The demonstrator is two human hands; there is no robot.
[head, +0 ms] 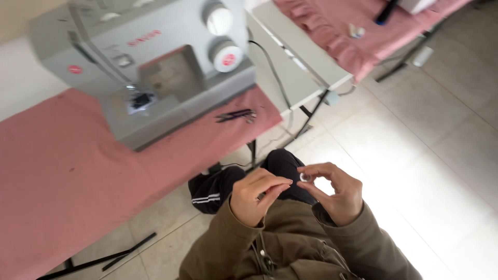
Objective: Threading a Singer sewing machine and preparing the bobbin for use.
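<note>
Right hand (337, 194) is pinching a small round silvery metal bobbin (305, 178) between thumb and fingertips (311, 168), held over the lap, clear of the pink cloth-covered tabletop (62, 171). Left hand (255, 199) is sitting just beside it, fingers (277, 181) curled shut, tips pressed together and pointing at the bobbin; whether they are nipping a thread is too fine to tell.

Bobbin is looking very light, rigid, smooth-sided — likely slippery, easy to drop or roll. Best hold, I judge: across the two flat faces or around the rim, as the right fingers are doing now.

Orientation: it is a short disc, so no real long axis. One flat face seems to be turning up toward the camera, with the centre hole running roughly away from the palm; exact tilt is uncertain, the piece being tiny.

Beyond the fingers: grey sewing machine (150, 67) on the tabletop, dark snips (236, 115) beside it.
</note>
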